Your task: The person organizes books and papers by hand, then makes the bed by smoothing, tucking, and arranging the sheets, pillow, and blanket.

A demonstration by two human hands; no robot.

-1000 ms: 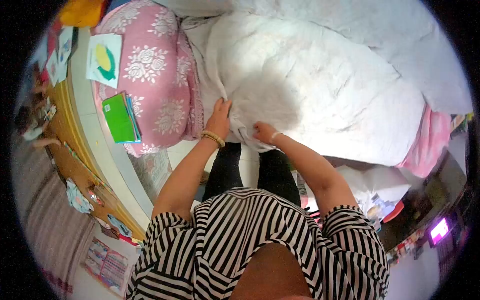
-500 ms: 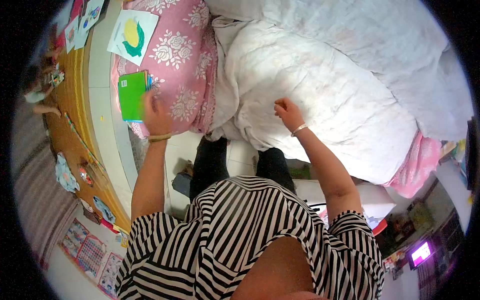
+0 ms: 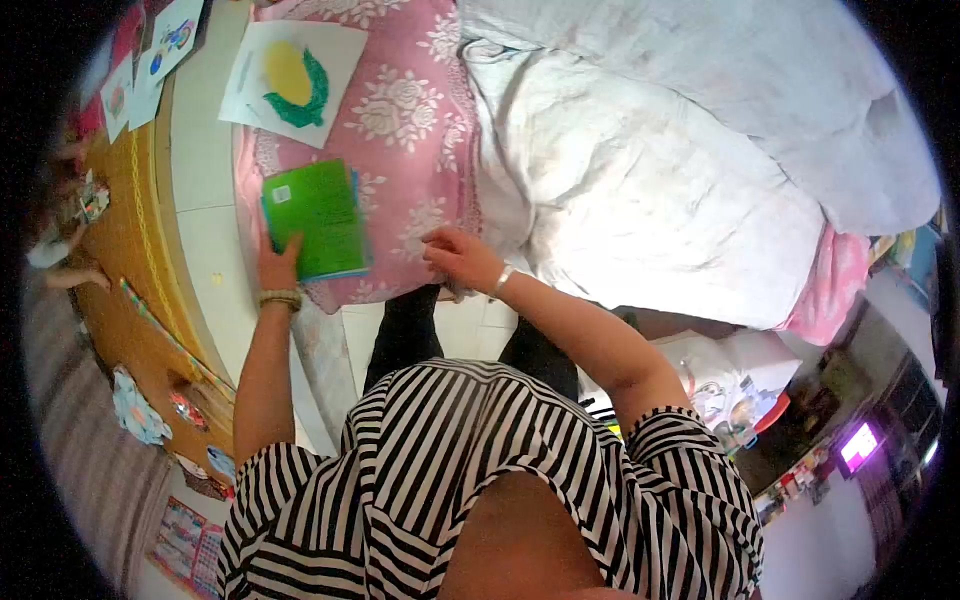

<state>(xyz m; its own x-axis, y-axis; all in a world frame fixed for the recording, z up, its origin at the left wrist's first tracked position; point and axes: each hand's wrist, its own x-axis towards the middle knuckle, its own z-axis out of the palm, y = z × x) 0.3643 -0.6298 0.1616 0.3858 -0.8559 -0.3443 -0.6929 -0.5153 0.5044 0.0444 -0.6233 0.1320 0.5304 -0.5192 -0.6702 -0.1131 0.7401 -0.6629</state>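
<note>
A stack with a green-covered book [image 3: 320, 225] on top lies on a pink cloth with white roses [image 3: 395, 105]. Blue edges peek out beneath the green cover. At the stack's lower left corner is my left hand [image 3: 278, 262], thumb over the cover and fingers along the side, spread apart. My right hand [image 3: 462, 258] hovers near the pink cloth's right edge, holding nothing, its fingers loosely bent and apart. Above the stack lies a paper [image 3: 345, 60] with a yellow and green drawing.
Rumpled white bedding [image 3: 640, 190] spreads to the right. On the left is a wooden surface [image 3: 150, 290] with clothes and a striped stick, and another person's arm [image 3: 80, 277] reaches over it. A lit screen [image 3: 858, 447] glows at lower right.
My left hand has gone from the stack's right side to its lower left corner. My right hand has moved left, from over the white bedding to the pink cloth's edge. The view has shifted.
</note>
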